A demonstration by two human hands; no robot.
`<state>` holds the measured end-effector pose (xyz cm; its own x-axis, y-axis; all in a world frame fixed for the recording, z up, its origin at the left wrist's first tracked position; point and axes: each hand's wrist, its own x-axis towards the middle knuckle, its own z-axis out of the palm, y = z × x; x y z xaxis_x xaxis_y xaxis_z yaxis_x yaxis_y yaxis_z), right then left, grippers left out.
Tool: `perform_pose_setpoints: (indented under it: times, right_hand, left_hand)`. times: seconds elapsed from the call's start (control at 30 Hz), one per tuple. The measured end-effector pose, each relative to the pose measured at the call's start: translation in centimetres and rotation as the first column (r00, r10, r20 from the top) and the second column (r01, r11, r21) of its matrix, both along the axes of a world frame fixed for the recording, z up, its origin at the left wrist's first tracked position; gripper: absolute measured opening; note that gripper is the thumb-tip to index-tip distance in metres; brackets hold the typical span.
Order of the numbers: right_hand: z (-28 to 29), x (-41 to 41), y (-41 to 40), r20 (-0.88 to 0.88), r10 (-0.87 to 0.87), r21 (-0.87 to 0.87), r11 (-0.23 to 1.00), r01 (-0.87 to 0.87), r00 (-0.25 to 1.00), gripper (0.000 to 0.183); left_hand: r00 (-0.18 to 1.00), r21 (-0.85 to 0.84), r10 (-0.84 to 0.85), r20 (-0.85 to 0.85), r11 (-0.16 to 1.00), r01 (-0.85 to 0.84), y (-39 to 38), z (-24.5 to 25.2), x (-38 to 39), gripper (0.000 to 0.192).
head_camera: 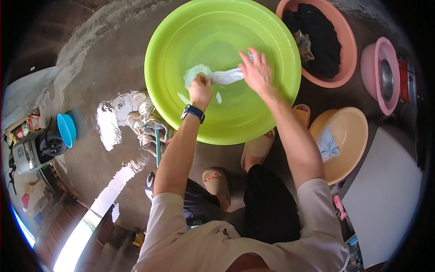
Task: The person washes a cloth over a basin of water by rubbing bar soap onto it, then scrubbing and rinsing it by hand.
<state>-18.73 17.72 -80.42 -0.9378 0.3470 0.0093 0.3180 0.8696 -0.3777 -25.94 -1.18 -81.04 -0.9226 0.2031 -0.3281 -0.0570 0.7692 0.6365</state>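
Observation:
A wide lime-green plastic basin (217, 131) with cloudy water stands in front of me. Stretched across it is a wet white cloth (227, 76), perhaps a sock. My left hand (201, 91), wearing a dark watch on its wrist, pinches the cloth's left end beside a patch of suds (196, 72). At the other end, my right hand (256, 69) holds the cloth with its fingers loosely spread. A bit of the cloth shows beyond those fingers, and the part under the palm is hidden.
An orange basin (350, 64) of dark clothes stands at the upper right, near a pink basin (368, 74). A yellow basin (357, 149) holds a pale blue cloth (328, 144). Sneakers (144, 114) and a teal-handled brush (157, 141) lie left. Farther left are a blue basin (68, 130) and a scooter (29, 156).

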Motion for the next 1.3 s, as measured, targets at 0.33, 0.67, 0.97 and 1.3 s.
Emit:
perform_pose_setpoints:
  times: [0.33,0.67,0.97,1.3]
  right_hand:
    - [-3.7,-0.4,0.5,0.388,-0.011,0.285,0.952,-0.109,0.922,0.027]
    - [-3.1,-1.4,2.5,0.245,-0.372,-0.246,0.87,0.428,0.895,0.022]
    - [4.0,-0.7,6.2,0.056,-0.282,-0.626,0.738,0.254,0.958,0.035]
    - [8.9,-3.0,5.4,0.008,0.019,-0.546,0.838,-0.011,1.0,0.023]
  left_hand:
    - [0.997,-0.258,-0.025,0.07,0.965,0.042,-1.5,-2.7,0.4,0.02]
    - [0.996,-0.19,0.081,0.035,0.979,-0.073,-2.4,-0.5,-1.4,0.018]
    - [0.992,0.131,0.02,-0.124,0.991,-0.003,-0.6,6.7,-3.4,0.014]
    - [0.892,0.182,0.196,0.408,0.939,-0.29,0.4,-0.1,-1.1,0.017]
